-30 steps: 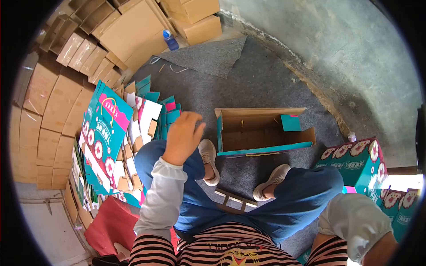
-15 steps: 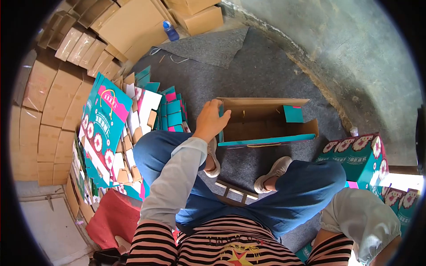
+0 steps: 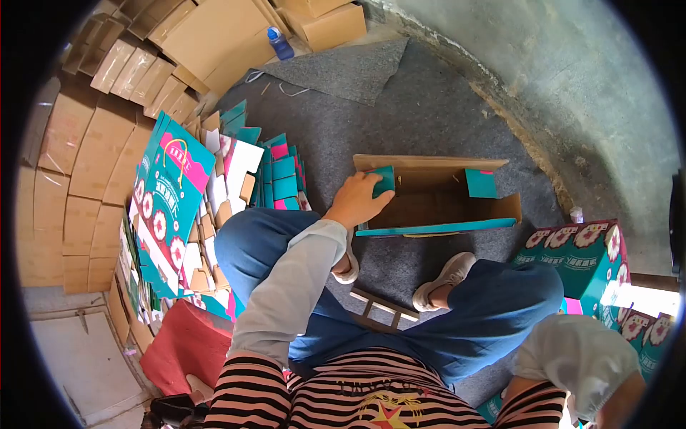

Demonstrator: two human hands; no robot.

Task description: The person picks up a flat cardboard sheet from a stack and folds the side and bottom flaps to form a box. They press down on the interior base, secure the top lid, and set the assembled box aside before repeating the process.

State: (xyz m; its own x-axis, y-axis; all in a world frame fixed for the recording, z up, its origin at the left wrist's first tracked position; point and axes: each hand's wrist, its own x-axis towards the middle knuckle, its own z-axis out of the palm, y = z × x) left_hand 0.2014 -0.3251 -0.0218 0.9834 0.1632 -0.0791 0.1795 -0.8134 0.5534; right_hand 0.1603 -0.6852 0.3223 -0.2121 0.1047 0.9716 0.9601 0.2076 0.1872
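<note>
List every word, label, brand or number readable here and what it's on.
None reads clearly enough to quote.
Flat printed carton at left: characters on the pink band and larger white ones below, too blurred.
Teal box at right: curved white lettering, too small.
Striped shirt: dark lettering above a star, distorted.
Open carton: no lettering visible.

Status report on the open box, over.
Left hand on left end flap. Right hand away, blurred. Box open on floor, nothing seen inside.
</note>
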